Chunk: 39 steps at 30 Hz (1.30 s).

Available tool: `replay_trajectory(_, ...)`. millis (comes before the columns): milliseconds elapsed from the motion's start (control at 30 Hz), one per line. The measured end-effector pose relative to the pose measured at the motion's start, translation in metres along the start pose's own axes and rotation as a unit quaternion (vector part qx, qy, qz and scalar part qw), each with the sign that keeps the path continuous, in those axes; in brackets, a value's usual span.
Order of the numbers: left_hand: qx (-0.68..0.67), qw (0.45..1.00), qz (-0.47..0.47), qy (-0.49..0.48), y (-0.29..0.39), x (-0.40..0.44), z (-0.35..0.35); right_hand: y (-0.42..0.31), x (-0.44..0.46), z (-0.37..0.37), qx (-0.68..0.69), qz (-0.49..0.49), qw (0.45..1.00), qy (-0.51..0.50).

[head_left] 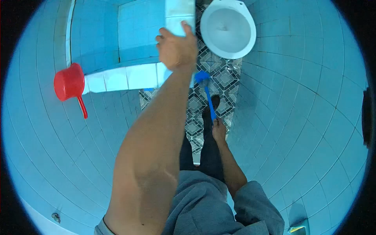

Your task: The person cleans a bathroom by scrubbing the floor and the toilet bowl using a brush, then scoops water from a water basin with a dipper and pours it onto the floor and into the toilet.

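Note:
My left hand (pixel 178 49) reaches forward over the corner of the white tiled ledge (pixel 145 76) around a blue-tiled basin. Its fingers are apart and hold nothing; whether the palm rests on the tiles I cannot tell. Lower down, beside my leg, my right hand (pixel 219 130) is closed around the handle of a blue toilet brush (pixel 209 100). The brush points forward, its bristled head (pixel 201 76) just right of the ledge, above or on the patterned floor. Ahead of the brush stands a white toilet bowl (pixel 227 29) without a raised lid in view.
A red dipper (pixel 69 83) sits at the left end of the ledge, handle hanging outward. The basin (pixel 141 31) lies behind the ledge. Blue tiled walls (pixel 290 90) close in on both sides. A tap-like fitting (pixel 56 217) shows at lower left.

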<state>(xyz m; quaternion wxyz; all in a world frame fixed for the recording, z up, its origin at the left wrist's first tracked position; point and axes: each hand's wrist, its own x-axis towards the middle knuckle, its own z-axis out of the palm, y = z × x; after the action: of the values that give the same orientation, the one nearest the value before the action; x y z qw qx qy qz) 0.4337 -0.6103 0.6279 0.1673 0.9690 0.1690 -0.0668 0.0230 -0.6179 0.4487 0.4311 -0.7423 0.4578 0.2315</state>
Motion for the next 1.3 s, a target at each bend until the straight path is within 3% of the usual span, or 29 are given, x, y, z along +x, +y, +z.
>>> replay_trajectory(100,-0.062,0.997,0.028,0.035,-0.016,0.002,0.011,-0.033,-0.015,0.018,-0.032,0.026,0.996,-0.073)
replay_trajectory(167,-0.127,0.989,0.042,0.067,-0.019,0.002,0.01,-0.006,-0.014,0.058,-0.081,-0.113,0.988,-0.063)
replay_trajectory(233,-0.232,0.958,0.103,0.131,-0.033,-0.001,0.013,0.001,-0.018,0.087,-0.024,-0.028,0.991,-0.127)
replay_trajectory(300,-0.35,0.881,0.288,0.136,-0.075,-0.009,-0.006,-0.011,-0.018,0.108,-0.077,-0.179,0.978,-0.08)
replay_trajectory(367,-0.373,0.843,0.372,0.108,-0.14,-0.033,-0.036,-0.057,-0.033,0.109,-0.072,-0.261,0.957,-0.103)
replay_trajectory(433,-0.369,0.863,0.336,0.084,-0.222,-0.068,-0.042,-0.084,-0.026,0.129,-0.053,-0.3,0.941,-0.149)
replay_trajectory(533,-0.309,0.941,0.138,0.013,-0.366,-0.118,-0.03,-0.073,0.021,0.187,-0.237,-0.313,0.904,-0.171)
replay_trajectory(600,-0.218,0.976,-0.01,0.005,-0.464,-0.159,-0.018,-0.114,0.02,0.212,-0.245,-0.31,0.908,-0.143)
replay_trajectory(633,-0.239,0.969,-0.063,-0.002,-0.515,-0.177,-0.016,-0.143,0.014,0.223,-0.213,-0.302,0.923,-0.11)
replay_trajectory(733,-0.096,0.957,-0.265,-0.065,-0.677,-0.283,0.009,-0.194,0.032,0.275,-0.281,-0.305,0.903,-0.116)
replay_trajectory(767,-0.06,0.933,-0.332,-0.126,-0.721,-0.324,0.009,-0.207,0.038,0.293,-0.298,-0.326,0.889,-0.124)
replay_trajectory(800,-0.014,0.862,-0.432,-0.265,-0.749,-0.351,0.0,-0.223,0.043,0.312,-0.3,-0.328,0.887,-0.124)
replay_trajectory(867,-0.052,0.898,-0.404,-0.166,-0.819,-0.489,0.023,-0.255,0.052,0.347,-0.385,-0.291,0.861,-0.159)
replay_trajectory(900,-0.147,0.917,-0.316,-0.195,-0.835,-0.526,0.003,-0.267,0.057,0.365,-0.387,-0.291,0.86,-0.159)
replay_trajectory(933,-0.116,0.899,-0.384,-0.175,-0.816,-0.537,-0.01,-0.278,0.064,0.384,-0.422,-0.32,0.835,-0.147)
replay_trajectory(967,0.033,0.867,-0.409,-0.282,-0.82,-0.57,-0.012,-0.286,0.07,0.401,-0.457,-0.346,0.808,-0.136)
replay_trajectory(1033,-0.063,0.78,-0.518,-0.347,-0.797,-0.59,-0.023,-0.308,0.078,0.436,-0.446,-0.327,0.823,-0.13)
replay_trajectory(1133,-0.38,0.678,-0.606,-0.168,-0.746,-0.631,-0.041,-0.307,0.128,0.499,-0.579,-0.371,0.712,-0.142)
replay_trajectory(1200,-0.445,0.631,-0.624,-0.12,-0.726,-0.64,-0.033,-0.351,0.096,0.5,-0.457,-0.347,0.812,-0.107)
replay_trajectory(1233,-0.448,0.624,-0.629,-0.117,-0.717,-0.642,-0.025,-0.354,0.1,0.51,-0.457,-0.347,0.812,-0.107)
replay_trajectory(1300,-0.453,0.617,-0.635,-0.109,-0.706,-0.643,-0.014,-0.368,0.104,0.527,-0.511,-0.439,0.734,-0.083)
